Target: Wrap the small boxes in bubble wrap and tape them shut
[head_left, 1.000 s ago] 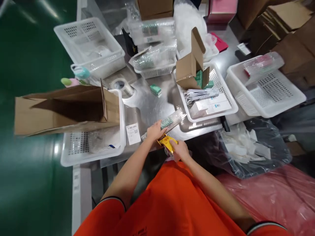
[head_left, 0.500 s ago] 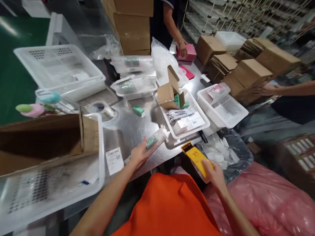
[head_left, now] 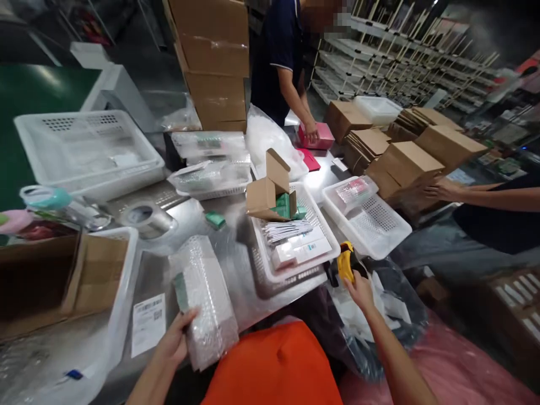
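My left hand (head_left: 183,332) grips the left edge of a bubble-wrapped package (head_left: 211,306) at the table's front edge. Something green shows through the package's left side. My right hand (head_left: 360,289) is closed around a yellow and black item (head_left: 346,263), whose exact kind I cannot make out. It is held beside the near right corner of a white basket (head_left: 333,250), above a dark plastic bag with white scraps (head_left: 390,306). Inside that basket are an open brown carton (head_left: 264,198), folded papers (head_left: 287,229) and white boxes (head_left: 314,247).
Left on the metal table are a tape roll (head_left: 145,219), a printed label (head_left: 148,323) and a large basket (head_left: 126,281) holding a carton. A small green box (head_left: 215,219) lies mid-table. Opposite, a co-worker's hand (head_left: 311,132) touches a pink box (head_left: 318,136); another person's hands (head_left: 442,188) touch cartons at right.
The bubble-wrapped package has turned, showing its broad side, and come nearer my body with my left hand. My right hand has tilted the yellow and black item more upright. The view has shifted.
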`<state>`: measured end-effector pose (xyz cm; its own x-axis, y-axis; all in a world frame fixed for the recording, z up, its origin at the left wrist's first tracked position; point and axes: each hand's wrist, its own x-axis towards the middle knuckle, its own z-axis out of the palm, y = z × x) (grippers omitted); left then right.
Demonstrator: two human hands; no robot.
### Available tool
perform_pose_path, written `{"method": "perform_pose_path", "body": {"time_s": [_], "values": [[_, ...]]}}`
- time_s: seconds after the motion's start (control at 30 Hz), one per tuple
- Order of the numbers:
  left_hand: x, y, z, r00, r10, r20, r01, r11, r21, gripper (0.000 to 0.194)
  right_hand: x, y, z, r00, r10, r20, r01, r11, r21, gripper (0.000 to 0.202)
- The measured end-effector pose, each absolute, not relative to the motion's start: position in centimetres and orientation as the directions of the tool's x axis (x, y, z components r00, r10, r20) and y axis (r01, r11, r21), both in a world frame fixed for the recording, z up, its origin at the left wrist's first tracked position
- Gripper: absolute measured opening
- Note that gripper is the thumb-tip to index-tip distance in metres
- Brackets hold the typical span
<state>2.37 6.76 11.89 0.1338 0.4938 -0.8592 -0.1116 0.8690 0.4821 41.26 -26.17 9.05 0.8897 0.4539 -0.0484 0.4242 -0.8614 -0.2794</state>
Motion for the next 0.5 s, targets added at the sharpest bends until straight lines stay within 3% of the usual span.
{"method": "perform_pose_path", "body": {"time_s": [0.2, 0.3, 0.37, 0.43, 0.5], "values": [[8.1, 3.8, 15.9, 0.22, 0.544, -0.81, -0.113, 0.839, 0.532, 0.077, 47.3, -21.7, 5.8, 0.815, 0.562, -0.138, 0.507, -0.808, -0.299, 0.011], [13.0, 2.1, 18.5, 0.264, 0.583, -0.768, -0.053, 0.804, 0.592, 0.093, 48.8, -20.1, 6.3, 0.838, 0.534, -0.114, 0.465, -0.806, -0.367, 0.021], [16.8, 1.0, 20.0, 0.299, 0.606, -0.737, -0.037, 0.779, 0.626, 0.097, 48.6, -19.2, 8.2, 0.901, 0.435, -0.014, 0.347, -0.738, -0.579, 0.029], [20.7, -0.1, 21.2, 0.36, 0.609, -0.707, -0.033, 0.766, 0.643, 0.097, 47.2, -18.1, 11.2, 0.936, 0.352, -0.001, 0.178, -0.476, -0.861, 0.037], [24.3, -1.2, 22.1, 0.436, 0.591, -0.679, -0.031, 0.764, 0.645, 0.098, 44.8, -16.8, 14.5, 0.853, 0.496, -0.164, -0.082, -0.183, -0.98, 0.052]]}}
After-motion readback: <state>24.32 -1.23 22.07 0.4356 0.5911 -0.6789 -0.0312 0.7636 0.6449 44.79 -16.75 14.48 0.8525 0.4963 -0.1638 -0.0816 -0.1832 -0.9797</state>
